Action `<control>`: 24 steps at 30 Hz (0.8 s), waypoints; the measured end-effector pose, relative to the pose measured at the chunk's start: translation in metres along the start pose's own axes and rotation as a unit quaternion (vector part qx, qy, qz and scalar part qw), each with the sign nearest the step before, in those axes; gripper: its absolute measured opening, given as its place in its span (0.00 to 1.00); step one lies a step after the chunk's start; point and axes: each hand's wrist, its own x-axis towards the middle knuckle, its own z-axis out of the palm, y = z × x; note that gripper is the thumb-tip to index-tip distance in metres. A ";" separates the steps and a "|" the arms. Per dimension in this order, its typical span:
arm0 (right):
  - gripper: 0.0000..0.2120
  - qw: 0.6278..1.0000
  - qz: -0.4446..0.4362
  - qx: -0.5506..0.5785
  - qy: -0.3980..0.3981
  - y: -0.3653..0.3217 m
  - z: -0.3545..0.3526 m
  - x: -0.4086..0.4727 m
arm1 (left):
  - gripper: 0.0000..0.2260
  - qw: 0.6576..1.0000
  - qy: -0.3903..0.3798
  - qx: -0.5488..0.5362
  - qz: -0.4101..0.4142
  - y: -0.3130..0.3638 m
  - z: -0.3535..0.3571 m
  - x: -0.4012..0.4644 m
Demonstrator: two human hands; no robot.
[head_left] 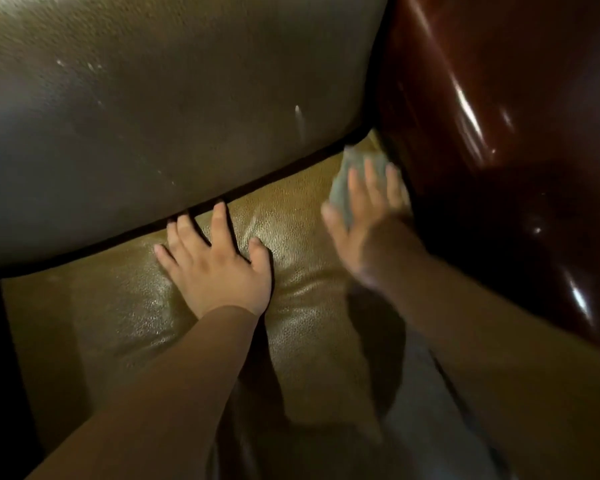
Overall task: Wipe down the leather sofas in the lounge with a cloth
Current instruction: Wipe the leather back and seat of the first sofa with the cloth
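A tan leather seat cushion point(125, 323) fills the lower middle, with the sofa's olive-brown backrest point(153, 116) above it. My left hand point(219, 268) lies flat on the cushion, fingers spread, fingertips at the dark gap under the backrest. My right hand point(364, 216), blurred, presses a grey-green cloth point(342, 188) with straight fingers onto the cushion's far right corner, next to the armrest.
A glossy dark red-brown leather armrest point(499, 133) rises along the right side. A dark crease point(274, 178) runs between backrest and cushion. Grey fabric point(423, 410), blurred, shows at the bottom between my forearms. The left edge is dark.
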 end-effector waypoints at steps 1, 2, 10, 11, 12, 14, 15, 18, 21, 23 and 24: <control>0.39 1.000 0.016 0.004 0.001 -0.003 -0.006 0.023 | 0.32 1.000 0.005 0.001 0.002 -0.001 0.002 0.000; 0.39 1.000 0.028 0.009 0.000 -0.007 -0.010 0.036 | 0.32 1.000 0.010 0.002 0.004 -0.001 0.003 -0.001; 0.42 0.999 0.010 0.014 -0.039 0.024 0.034 -0.122 | 0.33 1.000 0.004 -0.015 0.004 -0.001 -0.001 0.000; 0.42 0.999 0.014 0.010 -0.041 0.033 0.036 -0.125 | 0.33 1.000 0.007 -0.015 0.005 -0.001 0.001 0.000; 0.42 0.999 0.012 0.005 -0.037 0.037 0.037 -0.117 | 0.33 1.000 0.011 -0.013 0.007 -0.002 0.002 0.000; 0.41 0.999 0.013 0.033 -0.001 0.033 0.032 -0.083 | 0.33 1.000 0.014 -0.009 0.010 -0.003 0.003 0.000; 0.40 0.999 0.024 0.047 0.014 0.027 0.029 -0.061 | 0.33 1.000 0.012 -0.009 0.011 -0.004 0.003 -0.001; 0.39 0.999 0.017 0.037 0.008 0.019 0.024 -0.033 | 0.34 1.000 -0.009 -0.010 0.010 -0.003 -0.004 -0.002; 0.39 1.000 -0.009 0.022 0.018 0.038 0.036 -0.099 | 0.36 0.998 -0.057 -0.012 0.018 -0.002 -0.020 0.000; 0.41 1.000 0.007 0.011 -0.011 0.047 0.049 -0.165 | 0.37 0.994 -0.099 -0.010 0.040 -0.005 -0.032 -0.004; 0.42 0.999 0.015 -0.001 -0.028 0.051 0.056 -0.190 | 0.37 0.992 -0.113 -0.007 0.062 -0.008 -0.037 -0.011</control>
